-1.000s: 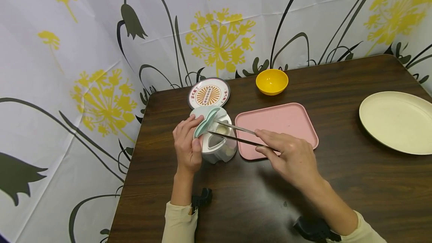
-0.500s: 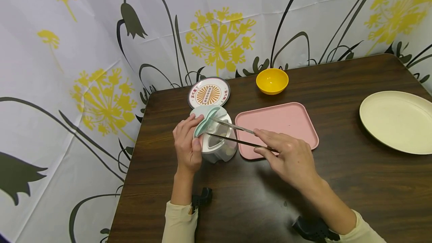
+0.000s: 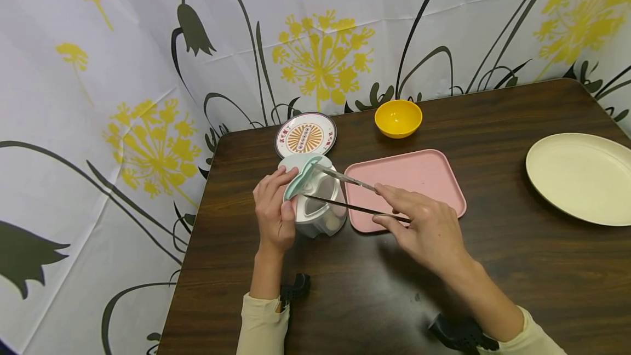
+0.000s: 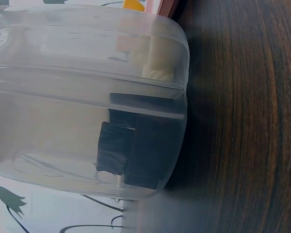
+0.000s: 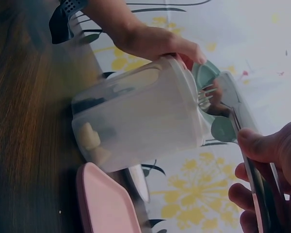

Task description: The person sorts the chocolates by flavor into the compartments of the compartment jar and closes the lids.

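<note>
A translucent storage container (image 3: 315,228) with a white top stands on the table, its mint-green lid flap (image 3: 297,184) tilted up. My left hand (image 3: 273,210) holds the raised flap, fingers over its edge and thumb lower at the container's side. My right hand (image 3: 429,223) grips metal tongs (image 3: 351,181) between thumb and fingers. The tongs' arms are spread, with their tips beside the flap over the container's top; the right wrist view shows a pronged tip. Through the wall, dark blocks (image 4: 153,150) and pale pieces (image 5: 90,136) lie at the bottom in separate compartments.
A pink tray (image 3: 404,179) lies just right of the container. Behind are a round patterned plate (image 3: 283,147) and a yellow bowl (image 3: 398,119). A cream oval plate (image 3: 581,179) sits at the far right of the brown table (image 3: 345,300). Patterned fabric hangs behind.
The tongs' arms have spread wider and the upper one has risen. A pale piece seen near the tips a second ago no longer shows there. My left hand has stayed in place.
</note>
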### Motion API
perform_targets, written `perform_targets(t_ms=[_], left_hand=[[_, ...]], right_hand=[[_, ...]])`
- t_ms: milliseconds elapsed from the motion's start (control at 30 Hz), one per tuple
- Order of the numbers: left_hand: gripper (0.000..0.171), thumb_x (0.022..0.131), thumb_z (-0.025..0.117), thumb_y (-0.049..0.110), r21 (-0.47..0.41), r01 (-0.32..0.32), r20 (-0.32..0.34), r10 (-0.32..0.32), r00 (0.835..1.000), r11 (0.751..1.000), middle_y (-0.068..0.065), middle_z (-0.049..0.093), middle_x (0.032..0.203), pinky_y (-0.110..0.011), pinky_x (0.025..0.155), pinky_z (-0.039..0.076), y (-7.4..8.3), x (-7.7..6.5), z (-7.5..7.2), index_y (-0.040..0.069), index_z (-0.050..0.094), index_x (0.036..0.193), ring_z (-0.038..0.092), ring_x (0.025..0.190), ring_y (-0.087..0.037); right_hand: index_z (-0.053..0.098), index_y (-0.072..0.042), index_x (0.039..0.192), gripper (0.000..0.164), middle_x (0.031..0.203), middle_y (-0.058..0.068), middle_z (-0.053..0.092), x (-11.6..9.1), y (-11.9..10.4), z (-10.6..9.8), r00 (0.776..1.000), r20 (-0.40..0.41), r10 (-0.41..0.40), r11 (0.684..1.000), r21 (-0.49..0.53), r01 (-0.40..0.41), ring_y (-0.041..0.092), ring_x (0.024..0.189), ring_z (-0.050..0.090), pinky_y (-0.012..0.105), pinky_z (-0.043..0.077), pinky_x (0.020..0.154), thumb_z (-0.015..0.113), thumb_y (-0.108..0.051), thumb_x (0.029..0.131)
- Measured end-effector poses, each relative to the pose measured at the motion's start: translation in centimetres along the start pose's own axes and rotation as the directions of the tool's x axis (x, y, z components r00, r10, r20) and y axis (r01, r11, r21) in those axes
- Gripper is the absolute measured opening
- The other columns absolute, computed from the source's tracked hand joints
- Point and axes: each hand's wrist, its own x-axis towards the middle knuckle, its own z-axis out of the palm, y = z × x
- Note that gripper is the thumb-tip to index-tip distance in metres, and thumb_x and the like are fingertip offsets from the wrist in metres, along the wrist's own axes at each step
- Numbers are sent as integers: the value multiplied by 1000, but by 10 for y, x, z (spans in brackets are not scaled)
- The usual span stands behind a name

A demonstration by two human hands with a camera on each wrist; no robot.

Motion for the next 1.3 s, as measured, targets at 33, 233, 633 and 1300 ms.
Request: perform_targets(t_ms=[33, 233, 633, 1300], left_hand=[[57, 96, 30, 40, 1, -1, -1, 1, 1000, 1000, -7, 68, 120, -52, 101, 30, 0, 0, 0, 5, 74, 106, 55, 120, -33], [57, 96, 30, 40, 1, -7, -5, 7, 1000, 1000, -7, 68, 119, -53, 101, 30, 0, 0, 0, 5, 74, 106, 56, 118, -35], [58, 96, 30, 40, 1, -5, -4, 5, 1000, 1000, -7, 68, 119, -53, 101, 30, 0, 1, 0, 5, 74, 106, 56, 119, -34], [56, 95, 30, 38, -8, -7, -7, 7, 1000, 1000, -8, 69, 118, -54, 100, 30, 0, 1, 0, 4, 74, 104, 56, 118, -35]], right_hand=[[68, -16, 127, 57, 119, -1, 70, 0, 0, 0, 1000, 2, 2, 1000, -3, -2, 15, 82, 71, 39, 55, 69, 85, -22, 73], [68, -16, 127, 57, 118, -2, 70, -1, 2, -2, 1000, 8, 20, 999, -28, -20, 11, 75, 69, 38, 53, 62, 85, -26, 73], [67, -20, 128, 60, 95, -4, 73, -7, 16, -15, 989, 9, 148, 987, -68, -147, 10, 67, 59, 34, 44, 52, 86, -27, 71], [58, -17, 138, 63, 85, 14, 74, -46, 88, -57, 836, -46, 547, 805, -244, -541, 36, 64, 60, 46, 35, 56, 78, -33, 81]])
